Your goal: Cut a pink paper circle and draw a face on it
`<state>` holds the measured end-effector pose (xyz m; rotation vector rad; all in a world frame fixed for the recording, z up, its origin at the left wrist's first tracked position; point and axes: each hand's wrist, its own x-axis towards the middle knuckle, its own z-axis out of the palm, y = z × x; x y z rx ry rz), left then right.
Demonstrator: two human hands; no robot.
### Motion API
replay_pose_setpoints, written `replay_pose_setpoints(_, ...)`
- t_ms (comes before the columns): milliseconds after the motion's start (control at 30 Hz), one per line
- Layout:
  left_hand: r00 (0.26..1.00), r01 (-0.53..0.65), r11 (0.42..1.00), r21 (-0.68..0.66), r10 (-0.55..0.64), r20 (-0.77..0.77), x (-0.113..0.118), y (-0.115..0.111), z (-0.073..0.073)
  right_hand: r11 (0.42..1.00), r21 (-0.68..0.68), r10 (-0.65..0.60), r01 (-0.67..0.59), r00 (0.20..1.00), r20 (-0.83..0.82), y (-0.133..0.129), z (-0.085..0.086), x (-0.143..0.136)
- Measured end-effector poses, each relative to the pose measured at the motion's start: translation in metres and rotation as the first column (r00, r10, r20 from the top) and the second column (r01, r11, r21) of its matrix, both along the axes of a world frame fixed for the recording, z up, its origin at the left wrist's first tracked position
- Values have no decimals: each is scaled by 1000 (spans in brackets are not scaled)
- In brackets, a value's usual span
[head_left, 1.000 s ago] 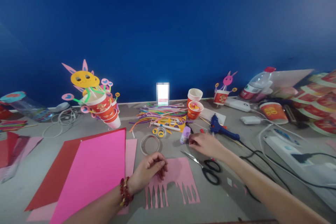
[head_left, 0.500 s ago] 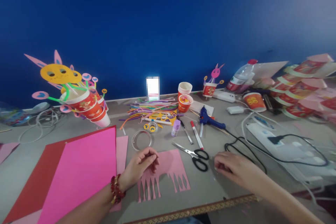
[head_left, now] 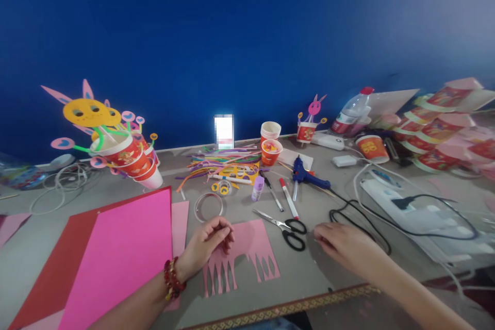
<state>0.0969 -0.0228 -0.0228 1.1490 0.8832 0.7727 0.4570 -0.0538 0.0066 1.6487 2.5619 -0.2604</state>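
Observation:
My left hand (head_left: 211, 243), a beaded bracelet (head_left: 172, 279) at its wrist, rests loosely curled over the left part of a pink paper sheet (head_left: 251, 240). The sheet's near edge is cut into slim pointed strips, with a gap in the middle. No object shows in the left fingers. To the right of the sheet lie scissors (head_left: 284, 225) with black handles, blades a little apart and pointing left. My right hand (head_left: 335, 242) sits on the table just right of the scissors, not touching them. Its fingers are curled under, partly hidden, with nothing visible in them.
Red and magenta paper (head_left: 127, 258) lies at left. Behind are a tape roll (head_left: 209, 207), glue stick (head_left: 258, 188), red marker (head_left: 289, 198), glue gun (head_left: 309, 178) and thin coloured sticks (head_left: 220, 162). Paper-cup figures (head_left: 116, 149) stand at left; a power strip (head_left: 417, 216) with cables lies right.
My right hand has rolled slightly, palm more downward, its fingers less visible. My left hand stays still over the pink paper. The view has shifted slightly.

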Motion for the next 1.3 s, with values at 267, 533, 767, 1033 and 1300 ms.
replay_pose_setpoints(267, 1000, 1, 1000, -13, -1, 14, 0, 0, 1, 998, -56, -20, 20, 1000, -5, 8, 1, 2)
replay_pose_setpoints(533, 999, -18, 1000, -16, 19, 30, 2, -1, -1, 937, 278, -125, 210, 947, -295, 100, 82, -16)
replay_pose_setpoints(767, 999, -5, 1000, -26, 7, 45, 1, 0, -1, 955, 259, -131, 142, 990, -57, 216, 91, -48)
replay_pose_setpoints(1033, 996, 30, 999, -21, -28, 83, -1, 0, -3, 959, 250, -129, 134, 991, -39, 227, 78, -43)
replay_pose_setpoints(1300, 999, 15, 1000, -16, -14, 40, 0, 1, 0, 964, 238, -96, 122, 989, -117, 204, 90, -31)
